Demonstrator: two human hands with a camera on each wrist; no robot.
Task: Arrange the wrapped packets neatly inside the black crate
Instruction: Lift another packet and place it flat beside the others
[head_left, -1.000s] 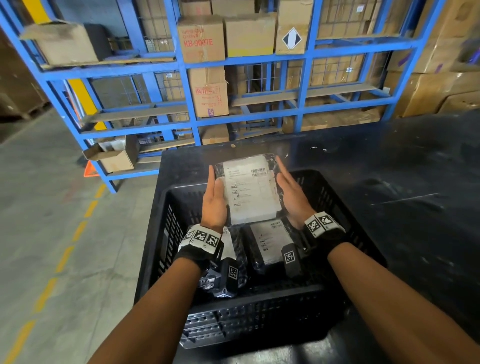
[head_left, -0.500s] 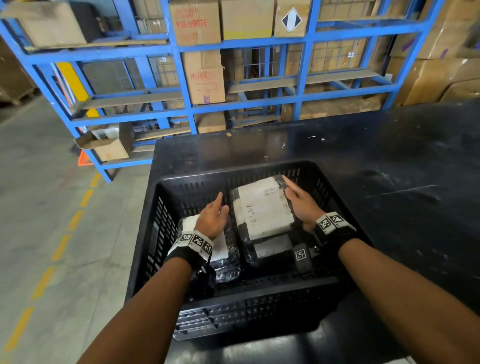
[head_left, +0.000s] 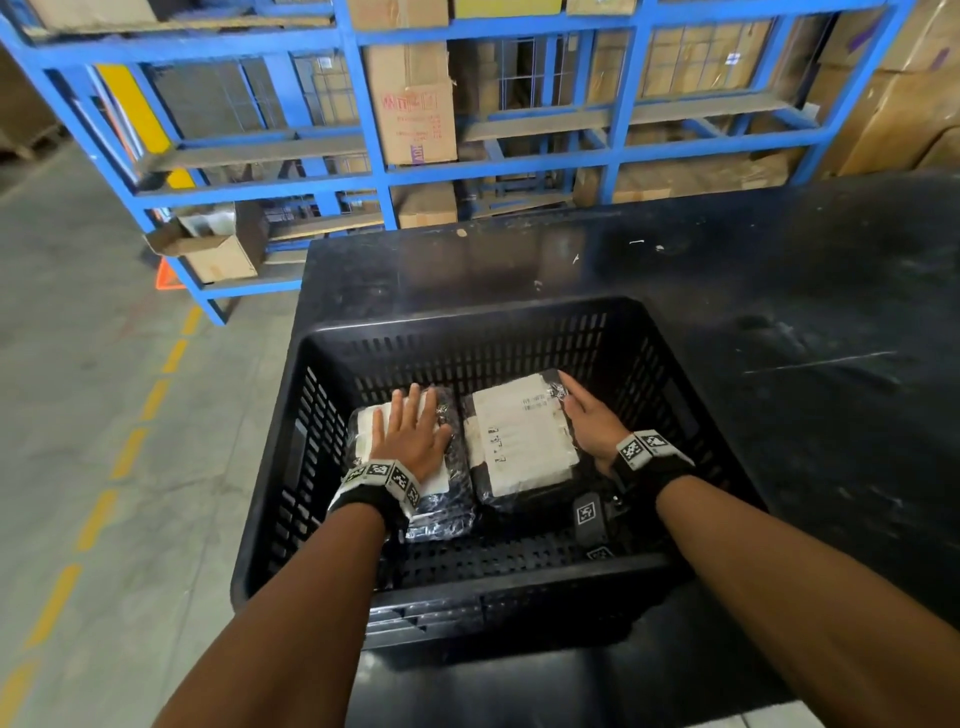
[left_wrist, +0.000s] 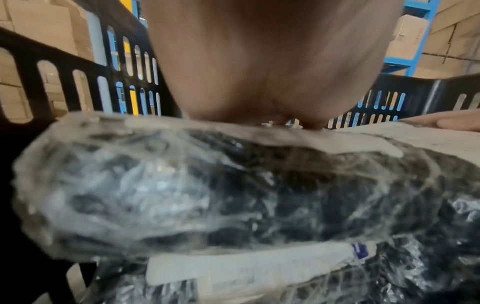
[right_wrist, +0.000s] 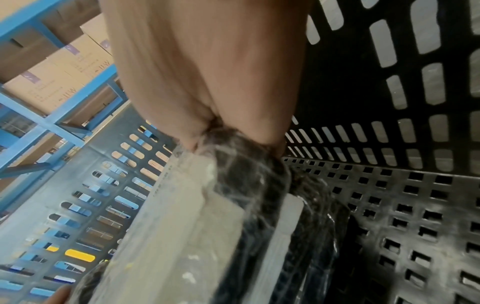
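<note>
Inside the black slotted plastic crate (head_left: 332, 467), left hand (head_left: 410, 441) presses flat on the nine-o'clock film-wrapped dark packet (head_left: 447, 499); right hand (head_left: 589, 421), fingers straight, touches the three-o'clock white-labelled packet (head_left: 519, 441)

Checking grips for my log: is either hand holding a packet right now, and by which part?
Neither grips one. The left hand presses flat on the left packet's top; the right hand lies straight-fingered along the right packet's right edge.

You see a black slotted crate (head_left: 519, 332) on a black table (head_left: 779, 286). Its two packets (head_left: 519, 441) are dark under clear wrap with white labels. Blue shelving (head_left: 363, 156) holds brown boxes (head_left: 410, 104).
</note>
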